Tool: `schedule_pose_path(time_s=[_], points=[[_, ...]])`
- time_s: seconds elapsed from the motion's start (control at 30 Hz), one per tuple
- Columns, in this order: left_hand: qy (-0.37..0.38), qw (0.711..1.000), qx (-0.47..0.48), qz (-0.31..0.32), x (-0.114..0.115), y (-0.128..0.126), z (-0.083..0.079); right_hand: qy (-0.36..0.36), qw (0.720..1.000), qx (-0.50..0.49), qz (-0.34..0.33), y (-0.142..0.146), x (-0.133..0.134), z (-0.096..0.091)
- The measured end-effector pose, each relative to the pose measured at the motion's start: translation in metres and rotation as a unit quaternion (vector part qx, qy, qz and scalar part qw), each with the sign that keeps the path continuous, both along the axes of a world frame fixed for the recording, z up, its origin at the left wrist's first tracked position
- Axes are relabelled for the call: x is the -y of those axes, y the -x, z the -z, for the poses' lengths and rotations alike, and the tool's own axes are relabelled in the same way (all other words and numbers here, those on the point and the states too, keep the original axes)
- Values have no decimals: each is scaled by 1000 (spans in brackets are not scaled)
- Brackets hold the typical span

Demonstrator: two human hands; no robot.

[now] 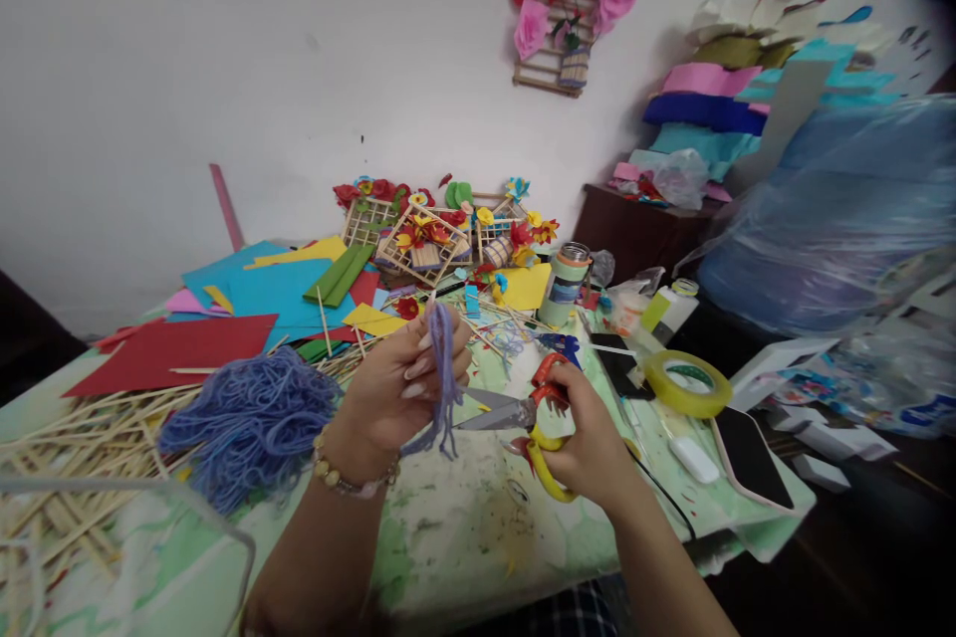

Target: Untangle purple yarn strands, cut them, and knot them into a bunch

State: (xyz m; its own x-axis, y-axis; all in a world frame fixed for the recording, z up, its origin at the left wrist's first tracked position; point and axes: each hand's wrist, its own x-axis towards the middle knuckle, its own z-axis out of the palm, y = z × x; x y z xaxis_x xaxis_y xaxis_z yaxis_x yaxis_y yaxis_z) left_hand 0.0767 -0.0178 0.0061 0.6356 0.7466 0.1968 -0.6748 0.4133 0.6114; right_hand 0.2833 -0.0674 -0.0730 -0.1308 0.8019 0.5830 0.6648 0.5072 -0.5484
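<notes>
A small bundle of purple yarn point(446, 368) hangs from the pinched fingers of my left hand point(395, 383), its loose ends pointing down. My right hand point(594, 438) grips scissors point(549, 458) by their red and yellow handles. The scissor blades are parted and point left, with their tips at the lower part of the hanging strands. Whether the blades touch the yarn, I cannot tell. To the left of my left wrist lies a big tangled heap of the same purple yarn point(250, 418).
Thin wooden sticks point(90, 448) spread over the left of the table. Coloured paper sheets point(194, 348) and small flower-decorated wooden frames point(425, 244) lie behind. On the right are a green bottle point(564, 289), yellow tape point(718, 393), a phone point(753, 458) and a white mouse point(693, 459).
</notes>
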Motion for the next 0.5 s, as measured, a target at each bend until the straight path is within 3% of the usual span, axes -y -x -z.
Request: schedule_pose_path(time_s=[0.5], points=[[48,998,-48,-18,-10,-8,4,5,999,35,13,2,-1,1]])
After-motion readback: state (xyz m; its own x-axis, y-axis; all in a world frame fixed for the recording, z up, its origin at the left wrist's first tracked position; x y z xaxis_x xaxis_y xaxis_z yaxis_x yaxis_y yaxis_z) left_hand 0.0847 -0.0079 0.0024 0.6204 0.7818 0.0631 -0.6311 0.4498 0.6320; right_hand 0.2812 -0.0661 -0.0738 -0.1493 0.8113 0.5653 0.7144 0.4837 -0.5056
